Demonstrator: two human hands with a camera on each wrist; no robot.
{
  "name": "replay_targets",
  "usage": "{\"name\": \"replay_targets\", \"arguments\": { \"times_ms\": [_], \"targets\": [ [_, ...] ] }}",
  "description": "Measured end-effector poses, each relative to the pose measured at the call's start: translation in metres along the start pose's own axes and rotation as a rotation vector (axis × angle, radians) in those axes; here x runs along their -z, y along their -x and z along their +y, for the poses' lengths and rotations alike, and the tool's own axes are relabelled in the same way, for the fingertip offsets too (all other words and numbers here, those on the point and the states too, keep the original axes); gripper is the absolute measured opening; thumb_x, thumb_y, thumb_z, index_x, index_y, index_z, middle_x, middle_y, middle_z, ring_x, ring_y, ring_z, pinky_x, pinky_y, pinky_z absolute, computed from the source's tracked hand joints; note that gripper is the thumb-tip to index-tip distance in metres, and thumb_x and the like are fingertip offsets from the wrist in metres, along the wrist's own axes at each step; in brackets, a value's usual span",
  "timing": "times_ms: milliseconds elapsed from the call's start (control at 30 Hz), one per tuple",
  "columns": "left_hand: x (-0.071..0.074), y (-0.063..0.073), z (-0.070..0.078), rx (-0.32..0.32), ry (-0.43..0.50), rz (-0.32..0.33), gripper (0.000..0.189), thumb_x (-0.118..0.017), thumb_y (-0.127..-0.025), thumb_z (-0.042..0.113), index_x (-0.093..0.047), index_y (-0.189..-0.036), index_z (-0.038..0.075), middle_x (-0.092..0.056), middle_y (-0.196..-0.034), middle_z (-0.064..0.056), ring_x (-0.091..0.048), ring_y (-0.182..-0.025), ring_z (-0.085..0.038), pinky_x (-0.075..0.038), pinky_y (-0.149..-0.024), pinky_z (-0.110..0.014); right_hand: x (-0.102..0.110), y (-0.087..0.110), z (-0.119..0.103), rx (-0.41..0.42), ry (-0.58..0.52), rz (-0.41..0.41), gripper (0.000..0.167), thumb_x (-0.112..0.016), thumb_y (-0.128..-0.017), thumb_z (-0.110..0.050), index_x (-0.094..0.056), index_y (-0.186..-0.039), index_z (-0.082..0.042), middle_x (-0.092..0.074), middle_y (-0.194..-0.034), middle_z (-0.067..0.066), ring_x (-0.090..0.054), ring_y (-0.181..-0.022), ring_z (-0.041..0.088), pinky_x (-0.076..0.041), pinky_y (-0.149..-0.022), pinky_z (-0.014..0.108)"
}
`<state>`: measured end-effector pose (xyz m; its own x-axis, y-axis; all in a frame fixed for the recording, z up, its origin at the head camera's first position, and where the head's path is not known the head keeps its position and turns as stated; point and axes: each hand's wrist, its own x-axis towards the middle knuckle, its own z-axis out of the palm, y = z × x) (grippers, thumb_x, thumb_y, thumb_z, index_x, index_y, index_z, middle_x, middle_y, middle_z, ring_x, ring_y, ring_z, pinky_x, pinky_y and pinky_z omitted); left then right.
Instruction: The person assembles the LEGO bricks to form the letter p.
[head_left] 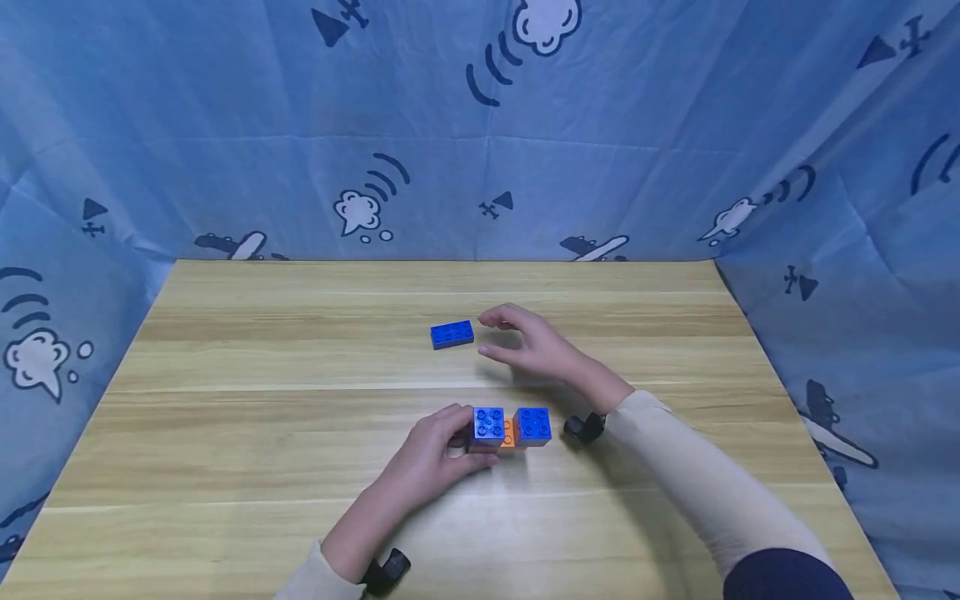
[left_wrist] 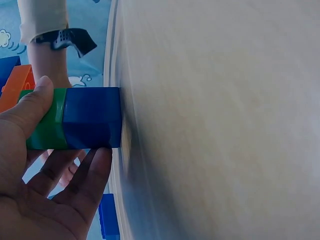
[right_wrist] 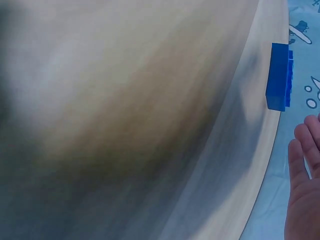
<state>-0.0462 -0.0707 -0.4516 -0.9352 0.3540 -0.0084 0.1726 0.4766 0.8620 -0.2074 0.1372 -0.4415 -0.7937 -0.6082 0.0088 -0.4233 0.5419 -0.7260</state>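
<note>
My left hand point(head_left: 427, 454) grips a stack of toy building bricks near the middle of the table, thumb on one side and fingers on the other. Seen from above, the stack has two blue bricks point(head_left: 533, 425) side by side on top with an orange brick point(head_left: 508, 433) showing between them. In the left wrist view a green brick point(left_wrist: 52, 120) and a lower blue brick point(left_wrist: 92, 117) lie between thumb and fingers. Farther back, my right hand point(head_left: 532, 342) holds nothing, its fingers parted. Its fingertips are just right of a loose blue eight-stud brick point(head_left: 452, 336), studs up.
The wooden table point(head_left: 262, 433) runs back to a blue printed cloth point(head_left: 420, 108), which also hangs along both sides. A dark wrist device point(head_left: 583, 428) sits on the right wrist, close to the stack's right side. Another one point(head_left: 387, 572) is on the left wrist.
</note>
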Motion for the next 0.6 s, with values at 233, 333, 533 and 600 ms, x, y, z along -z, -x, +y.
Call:
{"name": "replay_targets", "arguments": {
  "times_ms": [233, 333, 533, 600],
  "targets": [
    [0.001, 0.001, -0.001, -0.004, -0.001, -0.002, 0.033, -0.086, -0.088, 0.028, -0.070, -0.116, 0.023, -0.071, -0.109, 0.010, -0.067, -0.100, -0.006, -0.059, -0.094, -0.033, -0.005, -0.019, -0.003, -0.014, 0.067, -0.053, 0.058, -0.078, -0.095, -0.034, -0.058, -0.142, -0.007, -0.063, -0.143, 0.009, -0.057, -0.138, 0.029, -0.044, -0.121, 0.047],
    [0.002, 0.001, -0.001, -0.002, -0.006, -0.009, 0.034, -0.085, -0.089, 0.029, -0.070, -0.118, 0.024, -0.071, -0.111, 0.010, -0.067, -0.102, -0.006, -0.059, -0.095, -0.032, -0.008, -0.027, -0.005, -0.007, 0.085, -0.069, 0.059, -0.079, -0.095, -0.035, -0.057, -0.143, -0.008, -0.062, -0.144, 0.009, -0.056, -0.138, 0.029, -0.044, -0.122, 0.048],
    [0.003, 0.001, -0.003, -0.023, -0.021, -0.009, 0.029, -0.085, -0.089, 0.030, -0.068, -0.111, 0.024, -0.070, -0.107, 0.010, -0.066, -0.098, -0.006, -0.059, -0.092, -0.031, -0.014, -0.038, -0.008, -0.006, 0.125, -0.116, 0.060, -0.078, -0.095, -0.034, -0.056, -0.143, -0.006, -0.061, -0.144, 0.012, -0.054, -0.141, 0.029, -0.040, -0.124, 0.047],
    [0.003, 0.000, -0.003, -0.031, -0.019, -0.009, 0.027, -0.085, -0.089, 0.030, -0.067, -0.108, 0.023, -0.070, -0.104, 0.009, -0.066, -0.096, -0.007, -0.059, -0.091, -0.032, -0.016, -0.041, -0.008, -0.012, 0.137, -0.128, 0.060, -0.078, -0.095, -0.034, -0.056, -0.144, -0.006, -0.060, -0.144, 0.011, -0.054, -0.141, 0.028, -0.040, -0.125, 0.046]
  ]
}}
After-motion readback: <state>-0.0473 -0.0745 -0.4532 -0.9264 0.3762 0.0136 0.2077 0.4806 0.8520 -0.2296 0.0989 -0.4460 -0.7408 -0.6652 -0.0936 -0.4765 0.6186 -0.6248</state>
